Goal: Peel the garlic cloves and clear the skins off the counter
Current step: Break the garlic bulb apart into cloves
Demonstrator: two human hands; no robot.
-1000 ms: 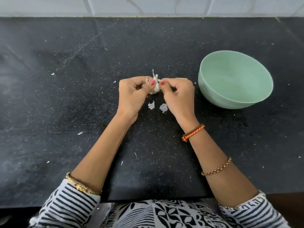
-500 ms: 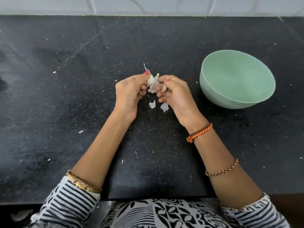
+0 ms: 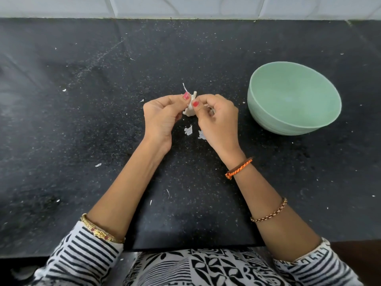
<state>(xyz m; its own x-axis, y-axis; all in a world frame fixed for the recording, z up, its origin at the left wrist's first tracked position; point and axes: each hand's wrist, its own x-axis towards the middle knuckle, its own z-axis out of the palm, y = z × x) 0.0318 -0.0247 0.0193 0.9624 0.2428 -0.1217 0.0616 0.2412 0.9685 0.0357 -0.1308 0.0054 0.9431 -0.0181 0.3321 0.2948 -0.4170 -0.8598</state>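
Both hands pinch one garlic clove [image 3: 190,109] left of the bowl [image 3: 292,118]: left hand [image 3: 162,115] steadying, right hand [image 3: 218,120] apparently stripping skin

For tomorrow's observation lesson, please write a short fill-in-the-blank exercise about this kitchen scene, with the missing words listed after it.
1. Both hands, the left hand and the right hand, hold one piece of ____ between them.
2. The bowl on the counter is pale ____.
3. Inside, the bowl is ____.
4. Two larger skins lie on the counter below the ____.

Missing words: garlic; green; empty; hands
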